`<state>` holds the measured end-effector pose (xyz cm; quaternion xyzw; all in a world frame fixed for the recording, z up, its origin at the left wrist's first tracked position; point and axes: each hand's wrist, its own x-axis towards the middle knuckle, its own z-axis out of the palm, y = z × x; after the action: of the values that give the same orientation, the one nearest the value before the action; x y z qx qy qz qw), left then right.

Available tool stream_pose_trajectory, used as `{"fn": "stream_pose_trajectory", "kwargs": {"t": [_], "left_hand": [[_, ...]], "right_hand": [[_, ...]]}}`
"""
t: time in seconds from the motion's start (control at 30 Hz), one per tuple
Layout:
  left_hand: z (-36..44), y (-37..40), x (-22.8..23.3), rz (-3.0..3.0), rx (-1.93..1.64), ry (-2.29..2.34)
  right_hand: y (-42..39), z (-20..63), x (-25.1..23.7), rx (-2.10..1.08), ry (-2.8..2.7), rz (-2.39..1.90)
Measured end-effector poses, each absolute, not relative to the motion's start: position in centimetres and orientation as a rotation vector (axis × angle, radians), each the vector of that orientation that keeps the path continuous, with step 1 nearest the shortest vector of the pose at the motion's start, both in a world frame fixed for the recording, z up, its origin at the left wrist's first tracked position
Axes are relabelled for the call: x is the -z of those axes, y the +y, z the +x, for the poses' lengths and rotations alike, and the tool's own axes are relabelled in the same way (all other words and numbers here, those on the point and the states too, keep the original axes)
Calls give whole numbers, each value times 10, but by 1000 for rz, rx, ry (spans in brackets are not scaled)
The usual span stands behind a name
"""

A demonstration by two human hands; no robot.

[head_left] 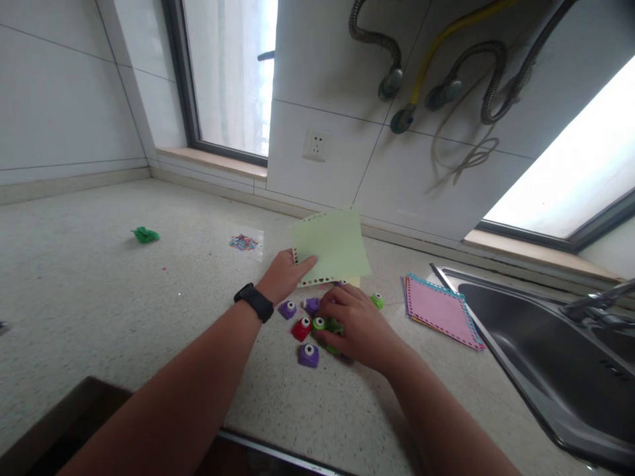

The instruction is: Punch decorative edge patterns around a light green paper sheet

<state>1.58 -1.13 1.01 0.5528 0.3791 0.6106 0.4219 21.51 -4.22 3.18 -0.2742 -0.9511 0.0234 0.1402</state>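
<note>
one pale green punched-edge sheet [333,248]

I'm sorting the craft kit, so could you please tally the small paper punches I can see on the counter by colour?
Purple punches: 3
Red punches: 1
Green punches: 3, and one under the right hand, at
Total: 7 visible; the right hand may hide more.

One head-worn camera looks forward and down across the worktop [99,291]. It sits close above it, facing the tiled back wall [327,79].
</note>
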Motion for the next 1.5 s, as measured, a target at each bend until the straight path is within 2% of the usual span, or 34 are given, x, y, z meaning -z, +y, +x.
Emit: {"fn": "stream_pose_trajectory", "kwargs": {"t": [0.17, 0.37, 0.47, 0.7, 0.97, 1.5], "left_hand": [[18, -13, -9, 1246, -1485, 996], [22, -17, -11, 1177, -1476, 998], [24, -19, -13, 1140, -1483, 955], [28, -26, -18, 1100, -1501, 884], [32, -31, -20, 1094, -1542, 875], [36, -31, -24, 974, -1652, 911]], "right_hand": [[-43, 220, -35, -354, -2630, -809], [-28, 234, -32, -1031, -1856, -948], [-17, 243, -32, -1175, -1531, -870], [-9, 253, -39, -1192, -1180, -645], [-7, 260, -41, -1109, -1211, -575], [-16, 261, -48, -1160, -1292, -599]]}}
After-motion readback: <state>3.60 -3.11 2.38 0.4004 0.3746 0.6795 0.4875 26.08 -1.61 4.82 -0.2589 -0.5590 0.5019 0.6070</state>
